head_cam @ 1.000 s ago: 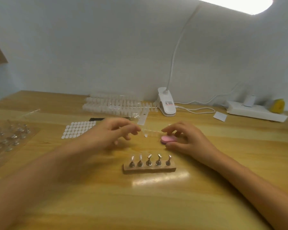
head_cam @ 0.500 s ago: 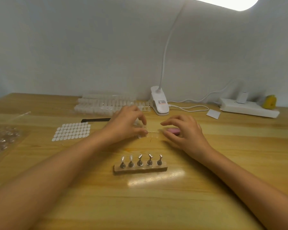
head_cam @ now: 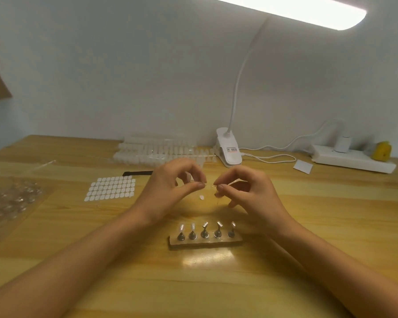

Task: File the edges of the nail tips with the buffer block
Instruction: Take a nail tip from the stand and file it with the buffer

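Left hand [head_cam: 170, 187] pinches one end of a thin clear strip [head_cam: 210, 185] between thumb and forefinger. Right hand [head_cam: 251, 191] pinches the other end. Nail tips [head_cam: 182, 226] sit on the rack [head_cam: 205, 241] nearer the person. Both hands have lifted off the table [head_cam: 308, 226]. The buffer, earlier under the right fingers, is now out of sight.

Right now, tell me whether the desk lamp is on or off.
On. The desk lamp glows bright white along its head, top right.

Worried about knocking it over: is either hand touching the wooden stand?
No, the left hand and right hand pinch a clear strip well behind the wooden stand.
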`<action>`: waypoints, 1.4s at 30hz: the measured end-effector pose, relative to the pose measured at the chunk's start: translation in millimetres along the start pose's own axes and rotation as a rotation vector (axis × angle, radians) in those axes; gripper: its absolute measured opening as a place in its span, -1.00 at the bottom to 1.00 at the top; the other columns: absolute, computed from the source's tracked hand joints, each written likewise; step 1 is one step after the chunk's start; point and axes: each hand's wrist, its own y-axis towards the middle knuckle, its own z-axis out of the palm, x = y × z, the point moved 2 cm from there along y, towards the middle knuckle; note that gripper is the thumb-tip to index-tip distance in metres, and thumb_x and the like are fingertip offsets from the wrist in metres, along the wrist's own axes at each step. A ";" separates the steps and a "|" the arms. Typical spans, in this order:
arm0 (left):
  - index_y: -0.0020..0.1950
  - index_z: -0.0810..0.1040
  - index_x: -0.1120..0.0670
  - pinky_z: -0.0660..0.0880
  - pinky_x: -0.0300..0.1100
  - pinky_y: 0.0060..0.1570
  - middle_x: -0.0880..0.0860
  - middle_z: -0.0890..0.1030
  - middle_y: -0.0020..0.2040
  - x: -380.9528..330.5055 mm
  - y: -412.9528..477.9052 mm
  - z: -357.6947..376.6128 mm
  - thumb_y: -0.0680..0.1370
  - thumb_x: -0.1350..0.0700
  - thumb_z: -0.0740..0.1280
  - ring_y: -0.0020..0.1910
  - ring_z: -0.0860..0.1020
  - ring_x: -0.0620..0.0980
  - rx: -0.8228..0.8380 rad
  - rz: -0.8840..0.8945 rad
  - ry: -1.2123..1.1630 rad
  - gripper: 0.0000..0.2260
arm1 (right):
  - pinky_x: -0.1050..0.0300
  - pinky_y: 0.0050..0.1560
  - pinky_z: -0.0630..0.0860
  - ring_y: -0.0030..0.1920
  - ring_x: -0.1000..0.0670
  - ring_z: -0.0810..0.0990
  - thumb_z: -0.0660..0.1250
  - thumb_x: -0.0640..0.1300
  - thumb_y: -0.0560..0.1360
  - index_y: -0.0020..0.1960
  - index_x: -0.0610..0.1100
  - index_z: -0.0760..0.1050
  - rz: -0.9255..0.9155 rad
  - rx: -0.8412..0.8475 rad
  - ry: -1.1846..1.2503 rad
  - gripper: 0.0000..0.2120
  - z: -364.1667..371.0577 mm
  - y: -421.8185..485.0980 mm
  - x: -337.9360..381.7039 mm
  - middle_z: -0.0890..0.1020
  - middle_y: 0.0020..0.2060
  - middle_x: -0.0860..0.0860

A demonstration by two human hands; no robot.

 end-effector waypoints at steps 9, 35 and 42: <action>-0.15 0.59 0.06 0.47 -0.41 -0.14 -0.12 0.60 -0.12 7.9 -14.4 -1.0 0.39 0.10 0.53 -0.15 0.58 -0.16 -0.024 0.040 0.016 -0.86 | 0.16 -0.28 0.65 -0.28 0.02 0.69 0.46 -0.27 0.48 -0.06 -0.24 0.61 0.156 0.047 0.142 -0.94 15.4 -5.8 -7.6 0.70 -0.26 -0.11; -0.10 0.57 0.00 0.41 -0.33 -0.20 -0.19 0.60 -0.25 19.6 -11.4 -0.5 0.53 0.00 0.35 -0.25 0.55 -0.26 -0.025 -0.195 -0.262 -0.91 | 0.28 -0.14 0.59 -0.12 0.14 0.64 0.50 -0.23 0.45 -0.04 0.03 0.58 -0.212 -0.043 -0.232 -0.79 2.6 -10.6 -3.7 0.66 -0.21 0.18; -0.13 0.52 -0.08 0.47 -0.28 -0.12 -0.17 0.54 -0.10 36.2 -15.9 0.2 0.54 0.02 0.35 -0.12 0.52 -0.25 0.059 -0.096 0.180 -0.94 | 0.04 -0.03 0.56 0.01 0.15 0.51 0.42 0.05 0.50 -0.13 0.18 0.57 -0.042 -0.028 -0.526 -0.95 -4.0 -2.8 -18.7 0.63 -0.16 0.28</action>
